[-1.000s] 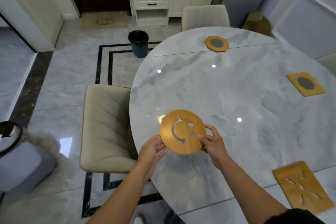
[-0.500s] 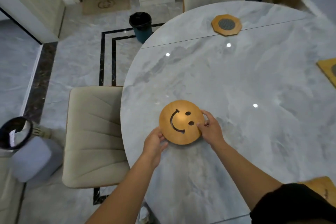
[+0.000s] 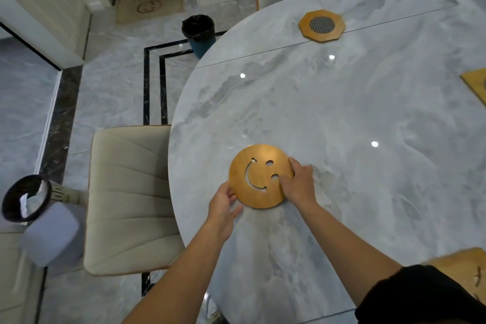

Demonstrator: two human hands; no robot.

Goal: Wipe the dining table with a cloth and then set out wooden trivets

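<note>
Doormat (image 3: 150, 4) by the dark door has a round emblem, too blurred to read. Round smiley trivet (image 3: 260, 176) sits on the worktop (image 3: 342, 113) nr its curved L edge, w/ mouth cut-out to the L and eyes to the R. R hand (image 3: 299, 184) grips its R rim, thumb on the face by the lower eye. L hand (image 3: 223, 205) has its fingers fairly straight against the lower-L rim. Octagonal trivet (image 3: 321, 25) is at the far side by the seam, square trivet (image 3: 477, 85) at the R frame edge, a 4th trivet (image 3: 462, 271) nr the bottom R; all well apart, w/ bare grey marble btwn. Cream chair (image 3: 128, 192) is just beside the L edge. Marble floor w/ black inlay lines; bin (image 3: 199, 31) beyond.
</note>
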